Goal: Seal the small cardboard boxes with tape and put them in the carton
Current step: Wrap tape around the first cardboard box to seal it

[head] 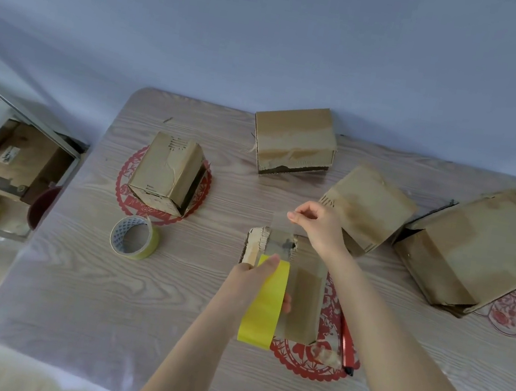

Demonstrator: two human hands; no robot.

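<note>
Yellow tape roll [263, 301] stands on edge in the left hand [248, 281], whose fingers are curled tightly round it. One fingertip lies over the top of the roll and another shows at its right rim. The right hand [317, 230] is raised just beyond. Its thumb and forefinger are closed in a narrow pinch on the loose end of a clear strip [281, 232] drawn from the roll, and its other fingers are folded in. The strip runs taut from the pinch down to the roll.

The small box [303, 294] lies flat on the table [130, 310] right under the hands, at the near middle, on a red paper cut-out [300, 366]. The roll is held over its left part, and the strip crosses above its ragged far end. Whether the strip touches the cardboard I cannot tell.

Three more stand farther back: a left box [165, 177] on end, a far box [294, 138] at the middle, and a tilted box [369, 206] just beyond the right hand. A big box [484, 251] sits at the right edge, well apart from the small box. A second roll [135, 236] lies on the table left of the hands. A red pen [348, 348] and a crumpled bit of tape [326, 355] lie just right of the small box's near end.
</note>
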